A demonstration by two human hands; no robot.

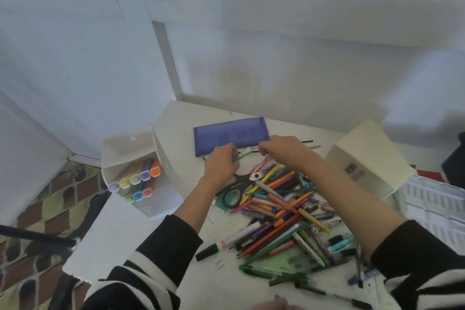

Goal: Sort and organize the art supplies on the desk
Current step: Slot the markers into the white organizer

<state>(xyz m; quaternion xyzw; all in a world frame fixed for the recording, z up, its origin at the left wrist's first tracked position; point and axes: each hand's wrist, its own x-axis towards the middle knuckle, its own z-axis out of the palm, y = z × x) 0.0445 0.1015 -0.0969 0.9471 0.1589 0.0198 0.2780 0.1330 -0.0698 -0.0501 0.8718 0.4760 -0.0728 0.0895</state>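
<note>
A big heap of coloured pencils, pens and markers lies on the white desk. Behind it sits a blue pencil case. My left hand grips a thin green pen just in front of the case. My right hand is curled beside it, fingertips at the pen's pale end, and dark thin sticks poke out past it. Black-handled scissors lie under my left wrist.
A white organiser at the desk's left edge holds several pastel highlighters. A cream box stands at the right, and a white ribbed tray lies beside it. A black-capped marker lies near the front. The wall rises close behind.
</note>
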